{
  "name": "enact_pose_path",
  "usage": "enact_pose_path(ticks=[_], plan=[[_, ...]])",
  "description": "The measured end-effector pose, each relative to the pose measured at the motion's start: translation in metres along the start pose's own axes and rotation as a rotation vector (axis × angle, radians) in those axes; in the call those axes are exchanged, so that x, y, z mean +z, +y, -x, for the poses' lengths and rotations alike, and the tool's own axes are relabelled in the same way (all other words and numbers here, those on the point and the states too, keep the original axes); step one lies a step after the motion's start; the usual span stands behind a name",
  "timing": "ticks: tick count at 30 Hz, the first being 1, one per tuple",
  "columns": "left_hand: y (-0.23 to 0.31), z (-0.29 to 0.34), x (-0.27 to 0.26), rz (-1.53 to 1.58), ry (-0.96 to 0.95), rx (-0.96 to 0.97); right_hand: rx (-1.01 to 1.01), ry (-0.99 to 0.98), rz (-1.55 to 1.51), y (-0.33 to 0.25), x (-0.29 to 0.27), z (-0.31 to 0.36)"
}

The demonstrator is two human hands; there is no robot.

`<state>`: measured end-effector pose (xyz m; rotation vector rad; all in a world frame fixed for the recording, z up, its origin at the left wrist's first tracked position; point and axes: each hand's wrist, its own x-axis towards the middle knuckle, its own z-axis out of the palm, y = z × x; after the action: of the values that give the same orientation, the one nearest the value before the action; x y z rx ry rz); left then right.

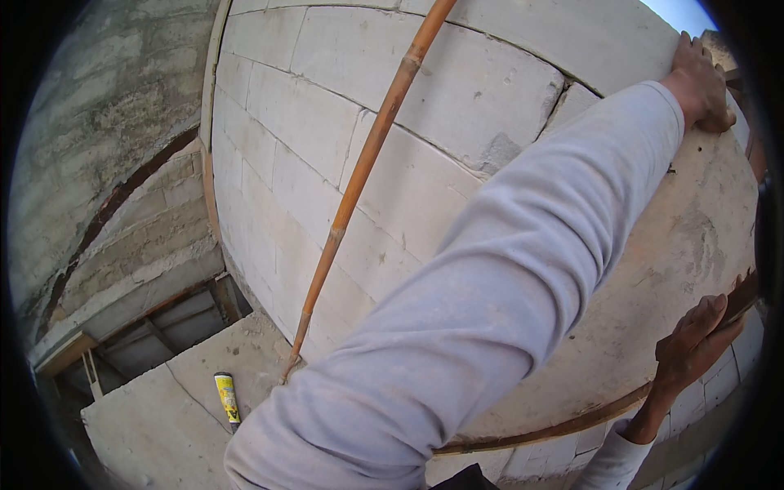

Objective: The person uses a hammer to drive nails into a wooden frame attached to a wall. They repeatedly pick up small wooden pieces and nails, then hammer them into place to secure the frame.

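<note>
In the head view, a bamboo pole (359, 175) leans against a wall of pale blocks (269, 94), its foot on a rough concrete ledge (155, 416). Well to the pole's right, a worker's right hand (690, 351) grasps a dark, flat-faced wooden piece (741, 300) in front of a smooth, blotched slab (629, 327). Above it, farther right of the pole's top, the left hand (698, 86) lies on the slab's upper corner; whether it clenches there cannot be told. The coursed blocks behind the pole look laid, though one upright joint to its right gapes, chipped at the edge; the wooden piece, being hand-held, appears not yet fixed. A thin wooden strip (563, 427) curves along the slab's lower edge, right of the pole's foot. Left of that foot lies a yellow-and-black cylinder (227, 396).
</note>
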<state>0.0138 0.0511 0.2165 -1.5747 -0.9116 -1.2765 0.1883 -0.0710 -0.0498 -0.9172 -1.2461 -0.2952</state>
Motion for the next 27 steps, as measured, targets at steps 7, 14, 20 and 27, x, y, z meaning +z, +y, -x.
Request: enact_pose_path(ticks=[7,14,20,27], plan=[[-0.003,-0.002,0.009,0.04,-0.021,-0.025,-0.225,-0.305,0.118,0.014,0.0,0.001],[0.004,-0.004,0.008,-0.041,0.084,0.016,-0.124,-0.093,-0.008,0.0,-0.011,-0.009],[0.0,0.027,-0.049,0.143,0.12,0.035,-0.364,-0.229,0.179,-0.002,-0.011,-0.005],[0.007,0.027,-0.049,0.128,0.004,0.072,-0.491,-0.1,0.147,-0.004,-0.005,-0.001]])
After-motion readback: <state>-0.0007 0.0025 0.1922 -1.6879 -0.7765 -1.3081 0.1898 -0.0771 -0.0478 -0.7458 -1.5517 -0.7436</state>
